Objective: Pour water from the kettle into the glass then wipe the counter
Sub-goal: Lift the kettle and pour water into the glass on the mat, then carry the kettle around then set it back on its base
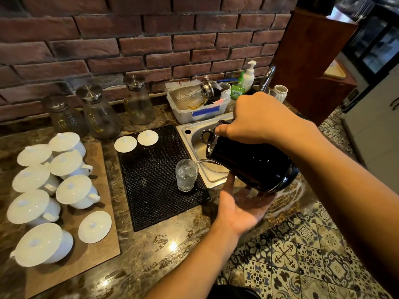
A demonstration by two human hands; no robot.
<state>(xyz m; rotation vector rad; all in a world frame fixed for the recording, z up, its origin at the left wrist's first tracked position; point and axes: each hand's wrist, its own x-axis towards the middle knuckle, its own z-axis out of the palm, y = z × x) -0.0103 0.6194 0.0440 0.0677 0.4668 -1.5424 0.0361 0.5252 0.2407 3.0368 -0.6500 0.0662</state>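
Observation:
A black kettle (248,162) is tipped to the left above the sink edge, and a thin stream of water runs from its spout into a clear glass (186,175). The glass stands upright on the right edge of a black rubber mat (155,190) and holds water. My right hand (257,119) grips the kettle's handle from above. My left hand (241,203) lies palm up under the kettle's base, fingers straight, supporting it. The marble counter (151,255) stretches around the mat.
A small steel sink (194,134) sits behind the glass, with a dish tub (200,113) and soap bottles (248,76) beyond it. Three glass carafes (99,113) stand by the brick wall. Several white lidded cups (71,190) crowd a wooden board on the left. Two white lids (136,141) lie on the mat.

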